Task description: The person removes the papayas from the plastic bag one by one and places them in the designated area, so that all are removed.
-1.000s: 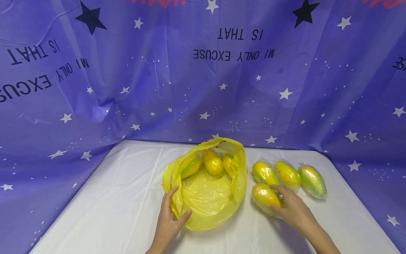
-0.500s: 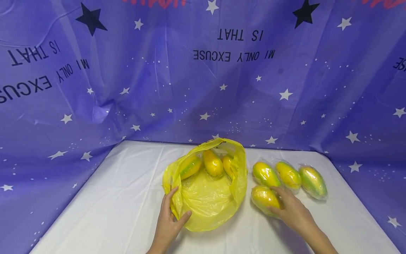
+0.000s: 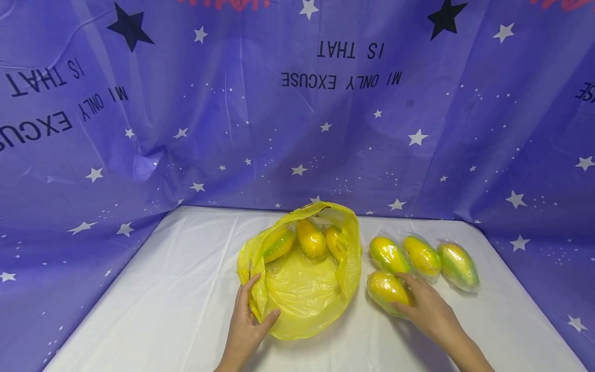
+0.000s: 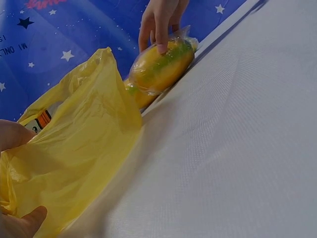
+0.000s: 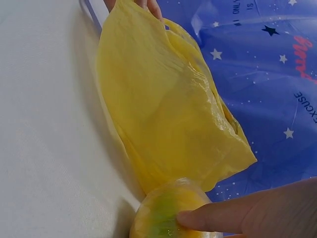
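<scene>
A yellow plastic bag (image 3: pixel 304 302) stands with its mouth wide, and three mangoes (image 3: pixel 312 242) show at its far side. My left hand (image 3: pixel 245 325) holds the bag's near left edge, with the thumb on the mouth side and the fingers along the outside. To the right of the bag, my right hand (image 3: pixel 432 312) grips a plastic-wrapped yellow-green mango (image 3: pixel 385 289). In the right wrist view the thumb (image 5: pixel 208 218) presses on that mango's wrapper. The left wrist view has this mango (image 4: pixel 166 64) beyond the bag, with fingers over its top.
Three more wrapped mangoes lie in a row behind the right hand: a left one (image 3: pixel 389 254), a middle one (image 3: pixel 422 256) and a right one (image 3: pixel 458 264). A white cloth (image 3: pixel 153 305) covers the table. Purple star-printed sheeting (image 3: pixel 260 129) rises at the back and sides.
</scene>
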Available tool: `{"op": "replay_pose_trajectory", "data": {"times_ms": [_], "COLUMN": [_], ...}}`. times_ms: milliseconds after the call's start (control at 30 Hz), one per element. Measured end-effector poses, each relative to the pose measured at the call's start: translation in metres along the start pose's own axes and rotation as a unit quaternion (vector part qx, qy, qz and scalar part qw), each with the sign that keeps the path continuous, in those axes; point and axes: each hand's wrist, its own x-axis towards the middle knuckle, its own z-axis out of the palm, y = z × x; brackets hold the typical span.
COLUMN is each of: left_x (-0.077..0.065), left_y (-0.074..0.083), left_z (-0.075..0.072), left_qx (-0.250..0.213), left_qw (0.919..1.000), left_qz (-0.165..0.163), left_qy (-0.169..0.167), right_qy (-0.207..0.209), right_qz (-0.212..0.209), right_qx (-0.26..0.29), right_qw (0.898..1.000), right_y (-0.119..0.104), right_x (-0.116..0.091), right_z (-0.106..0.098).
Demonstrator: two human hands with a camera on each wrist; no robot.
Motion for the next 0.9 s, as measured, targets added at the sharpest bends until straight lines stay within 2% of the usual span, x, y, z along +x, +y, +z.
{"op": "replay_pose_trajectory", "data": {"times_ms": [533,900], "left_x": [0.000,0.000], "left_y": [0.003,0.002], "left_z": [-0.001,-0.002], "left_qx": [-0.019,-0.024], "left_qw": [0.9998,0.9997], "left_qz": [-0.001,0.001], "left_qy": [-0.009,-0.007], "right_qy": [0.004,0.023], "right_qz": [-0.010,-0.020], "right_qx": [0.003,0.004], "right_qw": [1.000,1.000], "right_y": [-0.005,-0.012], "right_x": [-0.003,-0.004], "right_z": [-0.004,-0.007]}}
